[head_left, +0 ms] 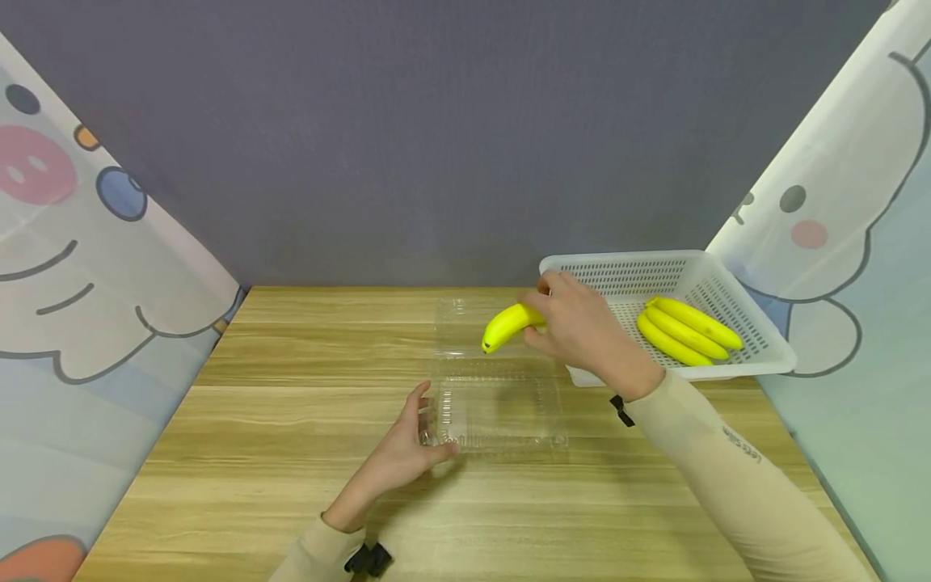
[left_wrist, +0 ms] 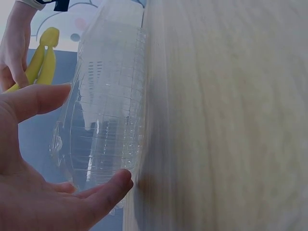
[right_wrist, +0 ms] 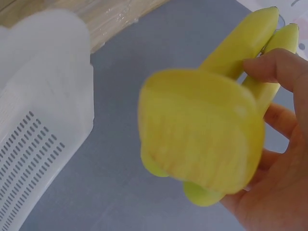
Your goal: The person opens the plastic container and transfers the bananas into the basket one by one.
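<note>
My right hand (head_left: 578, 319) grips a bunch of yellow bananas (head_left: 507, 326) above the open lid of a clear plastic clamshell box. In the right wrist view the bunch's broad crown (right_wrist: 199, 130) faces the camera, with thumb and fingers around the fruit. My left hand (head_left: 403, 449) is at the near left corner of the clear box (head_left: 502, 412), thumb and fingers spread apart. The left wrist view has its fingers (left_wrist: 113, 192) beside the box wall; firm contact is hard to make out. The box lies open on the table.
A white perforated basket (head_left: 781, 356) stands at the right back of the wooden table (head_left: 291, 420), holding more bananas (head_left: 687, 331). A grey panel (head_left: 393, 145) rises behind the table. Cartoon-printed curtains (head_left: 80, 267) flank both sides.
</note>
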The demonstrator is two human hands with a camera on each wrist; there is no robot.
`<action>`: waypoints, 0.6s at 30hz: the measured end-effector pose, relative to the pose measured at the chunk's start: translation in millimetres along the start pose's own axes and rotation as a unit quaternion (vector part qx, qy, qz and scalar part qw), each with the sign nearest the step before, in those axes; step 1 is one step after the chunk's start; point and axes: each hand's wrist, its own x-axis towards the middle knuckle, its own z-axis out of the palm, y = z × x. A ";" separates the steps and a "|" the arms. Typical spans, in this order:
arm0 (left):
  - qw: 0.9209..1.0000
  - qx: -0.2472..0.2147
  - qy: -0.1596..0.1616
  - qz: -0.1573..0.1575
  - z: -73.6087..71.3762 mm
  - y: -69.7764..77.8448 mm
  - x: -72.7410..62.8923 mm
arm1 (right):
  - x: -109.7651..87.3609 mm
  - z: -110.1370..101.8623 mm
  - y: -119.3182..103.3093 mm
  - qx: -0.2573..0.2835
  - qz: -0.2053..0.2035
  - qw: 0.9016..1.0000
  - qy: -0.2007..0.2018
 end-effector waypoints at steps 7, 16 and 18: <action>1.000 0.004 0.004 0.000 0.0 -0.1 -0.3 | -2.2 -5.2 11.7 0.008 -0.005 1.000 0.010; 1.000 0.001 0.002 0.003 0.3 -1.4 0.2 | -6.2 -10.2 27.8 0.009 0.011 1.000 0.009; 1.000 0.006 0.002 0.007 0.2 -1.3 0.4 | -7.1 -11.1 30.9 0.012 0.019 1.000 0.007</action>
